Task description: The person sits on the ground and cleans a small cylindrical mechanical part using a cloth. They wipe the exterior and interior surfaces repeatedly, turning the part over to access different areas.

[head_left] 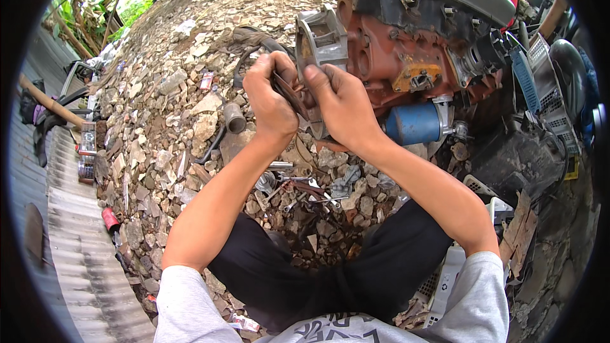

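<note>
In front of me stands a rust-red engine block point(387, 57) with a silver cast housing point(323, 37) on its left end. Beside that housing my left hand point(270, 98) is closed, its fingers curled round a dark, flat, worn metal piece point(291, 98). Close on its right, my right hand point(346, 105) is bent inward at the engine's end, thumb up against the housing's lower edge. Its other fingers are mostly hidden, and what they grip cannot be made out. A blue cylindrical filter point(413, 122) sits low on the engine, right of my right wrist.
Several wrenches point(311, 194) lie on the stony ground point(159, 152) between my knees. Left of my forearm are a short metal tube point(234, 118) and a bent dark rod point(213, 146). A red-handled tool point(110, 221) lies by the corrugated sheet point(79, 228). Plastic crates point(553, 101) stand right.
</note>
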Available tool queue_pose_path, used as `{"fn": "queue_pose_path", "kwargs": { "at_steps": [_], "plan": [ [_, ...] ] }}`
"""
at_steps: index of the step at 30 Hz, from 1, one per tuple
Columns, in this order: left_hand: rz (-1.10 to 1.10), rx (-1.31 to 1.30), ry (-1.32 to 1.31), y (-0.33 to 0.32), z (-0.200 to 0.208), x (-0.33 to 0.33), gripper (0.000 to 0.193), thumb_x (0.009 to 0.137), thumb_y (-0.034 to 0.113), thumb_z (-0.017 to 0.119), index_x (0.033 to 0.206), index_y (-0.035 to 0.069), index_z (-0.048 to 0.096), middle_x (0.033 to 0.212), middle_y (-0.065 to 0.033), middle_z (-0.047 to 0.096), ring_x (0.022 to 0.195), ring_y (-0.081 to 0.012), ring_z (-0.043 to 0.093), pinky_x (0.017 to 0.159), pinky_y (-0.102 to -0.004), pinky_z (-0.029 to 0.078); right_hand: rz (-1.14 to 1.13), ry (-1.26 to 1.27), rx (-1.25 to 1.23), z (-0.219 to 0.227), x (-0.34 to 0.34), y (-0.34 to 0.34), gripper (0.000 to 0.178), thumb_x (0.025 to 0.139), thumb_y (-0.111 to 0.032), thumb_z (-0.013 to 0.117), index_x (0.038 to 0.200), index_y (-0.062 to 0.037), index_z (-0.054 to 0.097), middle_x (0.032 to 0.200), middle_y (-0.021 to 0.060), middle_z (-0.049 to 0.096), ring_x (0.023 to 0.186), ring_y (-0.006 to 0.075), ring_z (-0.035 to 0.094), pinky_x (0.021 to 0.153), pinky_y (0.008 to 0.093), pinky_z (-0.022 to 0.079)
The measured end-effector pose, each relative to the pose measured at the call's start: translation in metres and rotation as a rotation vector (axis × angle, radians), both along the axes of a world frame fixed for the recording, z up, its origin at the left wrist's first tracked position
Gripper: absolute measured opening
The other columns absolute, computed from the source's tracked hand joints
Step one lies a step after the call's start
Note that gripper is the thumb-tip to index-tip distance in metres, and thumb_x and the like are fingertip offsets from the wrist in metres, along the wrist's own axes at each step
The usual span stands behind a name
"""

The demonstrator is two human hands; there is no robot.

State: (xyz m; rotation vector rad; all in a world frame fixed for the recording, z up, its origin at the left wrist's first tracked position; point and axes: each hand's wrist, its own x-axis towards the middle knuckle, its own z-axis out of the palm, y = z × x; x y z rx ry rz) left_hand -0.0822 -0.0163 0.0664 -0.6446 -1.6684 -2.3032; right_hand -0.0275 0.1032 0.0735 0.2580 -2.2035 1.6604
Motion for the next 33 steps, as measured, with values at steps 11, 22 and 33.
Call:
{"fn": "queue_pose_path", "kwargs": {
  "at_steps": [11, 22, 33],
  "plan": [
    [-0.105, 0.256, -0.055, 0.001, 0.029, 0.016, 0.044, 0.093, 0.042, 0.032, 0.062, 0.012, 0.029, 0.062, -0.0013, 0.029, 0.056, -0.0131, 0.029, 0.050, -0.0282, 0.023, -0.014, 0.027, -0.146, 0.024, -0.002, 0.021, 0.024, 0.100, -0.020, 0.055, 0.100, 0.0037, 0.059, 0.081, 0.0025, 0.061, 0.072, 0.0080, 0.055, 0.063, 0.0278, 0.048],
    [-0.007, 0.168, -0.016, -0.004, 0.025, 0.012, 0.046, 0.095, 0.044, 0.031, 0.062, 0.011, 0.030, 0.061, -0.0012, 0.031, 0.056, -0.0123, 0.028, 0.052, -0.0292, 0.022, 0.189, -0.101, -0.370, 0.026, 0.015, 0.004, 0.022, 0.095, -0.011, 0.062, 0.110, 0.0037, 0.056, 0.093, 0.0046, 0.064, 0.082, 0.0085, 0.060, 0.067, 0.0246, 0.052],
    [0.043, 0.130, -0.033, -0.002, 0.022, 0.010, 0.046, 0.098, 0.039, 0.029, 0.063, 0.009, 0.033, 0.059, -0.0009, 0.033, 0.055, -0.0118, 0.030, 0.052, -0.0295, 0.025, 0.127, -0.083, -0.230, 0.024, 0.013, 0.001, 0.023, 0.095, -0.010, 0.063, 0.116, -0.0013, 0.058, 0.075, 0.0001, 0.059, 0.064, 0.0021, 0.050, 0.050, 0.0222, 0.038]
  ]
}}
